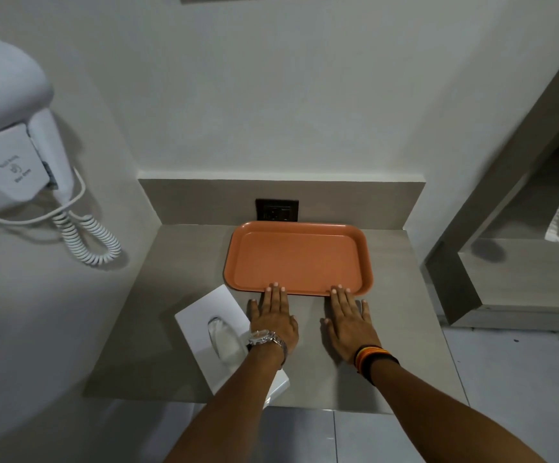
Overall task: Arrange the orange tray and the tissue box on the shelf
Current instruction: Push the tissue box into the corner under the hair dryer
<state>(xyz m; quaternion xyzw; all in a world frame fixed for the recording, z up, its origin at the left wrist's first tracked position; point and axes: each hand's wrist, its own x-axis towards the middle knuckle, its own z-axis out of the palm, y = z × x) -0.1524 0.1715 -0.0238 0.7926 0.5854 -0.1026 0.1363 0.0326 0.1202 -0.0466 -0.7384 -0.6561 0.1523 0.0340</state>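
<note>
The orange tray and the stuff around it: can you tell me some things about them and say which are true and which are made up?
1. The orange tray is empty. True.
2. Both hands are lifting the tray into the air. False: the left hand and right hand lie flat on the shelf, fingers at the tray's near rim, and the tray rests on the shelf.
3. The tissue box sits inside the tray. False: it is on the shelf, left of the tray and nearer the front edge.
4. A wall socket is behind the tray. True.
5. The left wrist wears a watch. True.
</note>
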